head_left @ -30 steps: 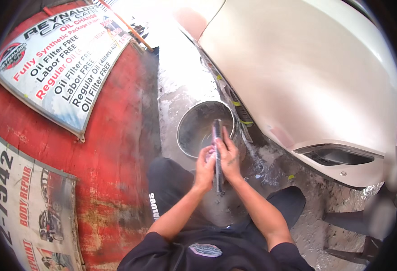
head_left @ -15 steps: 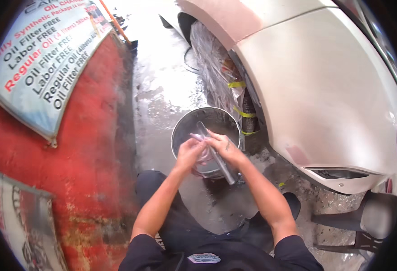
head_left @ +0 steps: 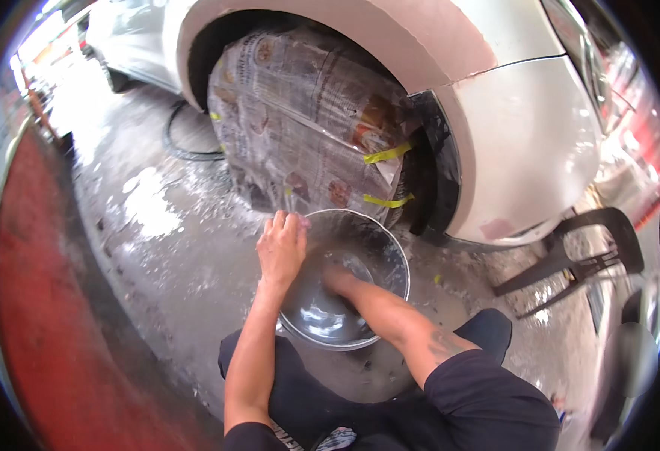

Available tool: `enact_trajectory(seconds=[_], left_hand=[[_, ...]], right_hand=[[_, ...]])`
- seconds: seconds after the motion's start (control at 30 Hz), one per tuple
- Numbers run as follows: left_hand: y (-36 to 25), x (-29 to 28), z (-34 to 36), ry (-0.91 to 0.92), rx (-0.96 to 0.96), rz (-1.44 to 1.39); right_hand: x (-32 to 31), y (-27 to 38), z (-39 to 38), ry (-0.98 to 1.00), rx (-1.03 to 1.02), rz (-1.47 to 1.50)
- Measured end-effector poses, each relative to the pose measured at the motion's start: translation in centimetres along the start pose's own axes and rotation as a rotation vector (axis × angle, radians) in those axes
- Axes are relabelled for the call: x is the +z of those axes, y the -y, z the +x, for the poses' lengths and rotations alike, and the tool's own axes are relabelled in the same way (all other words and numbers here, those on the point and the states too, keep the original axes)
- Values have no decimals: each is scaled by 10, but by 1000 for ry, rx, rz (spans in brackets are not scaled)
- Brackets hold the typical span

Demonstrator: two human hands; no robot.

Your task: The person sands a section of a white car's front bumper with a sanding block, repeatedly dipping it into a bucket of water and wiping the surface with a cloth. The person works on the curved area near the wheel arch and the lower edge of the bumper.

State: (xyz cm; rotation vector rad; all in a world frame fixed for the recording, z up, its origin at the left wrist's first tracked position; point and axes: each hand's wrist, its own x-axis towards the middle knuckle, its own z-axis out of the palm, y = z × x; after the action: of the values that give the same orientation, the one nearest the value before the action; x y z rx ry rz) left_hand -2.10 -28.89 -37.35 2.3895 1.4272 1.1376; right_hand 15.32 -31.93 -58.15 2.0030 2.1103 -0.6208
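Observation:
A dark round bucket (head_left: 394, 259) with a pale rim stands on the wet floor between my knees, murky water inside it. My left hand (head_left: 281, 244) is closed at the bucket's left rim, and a small bit of something pinkish (head_left: 304, 222) shows beside its fingers; most of it is hidden. Down inside the bucket reaches my right hand (head_left: 337, 276), its fingers sunk in the water and out of sight. Whether it holds anything does not show.
Ahead stands a pale car (head_left: 525, 143) with sanded pinkish patches, its wheel covered in newspaper (head_left: 292, 113) and yellow tape (head_left: 388, 154). A red wall (head_left: 52, 301) runs along the left. A black hose (head_left: 187, 154) lies behind the bucket; a dark plastic chair (head_left: 608, 233) is at right.
My hands, together over the bucket with a grey bar and a pinkish thing, have parted. The right has gone down into the water, the left to the rim. The bar is no longer visible.

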Motion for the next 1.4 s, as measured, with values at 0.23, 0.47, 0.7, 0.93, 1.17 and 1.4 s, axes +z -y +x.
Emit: enact_trajectory(seconds=[0.23,0.47,0.7,0.93,1.17,1.4], left_hand=[[17,9,-13,37,28,-205],[14,26,25,190,2,-232],[9,43,29,200,84,-272],[22,43,25,194,49,-403],[26,41,31,210,14,-464],[20,57,38,228,109,-284]], right_hand=[[-162,42,-104,330,83,-119],[-379,52,-237,-866,-152,-947],[-485,23,-225,-1067,-99,-1397],[-507,22,-181,-1160,-261,-1368],[-542,68,-139,-1012,-260,-1208],[-510,25,-175,-1019,-418,-1429]])
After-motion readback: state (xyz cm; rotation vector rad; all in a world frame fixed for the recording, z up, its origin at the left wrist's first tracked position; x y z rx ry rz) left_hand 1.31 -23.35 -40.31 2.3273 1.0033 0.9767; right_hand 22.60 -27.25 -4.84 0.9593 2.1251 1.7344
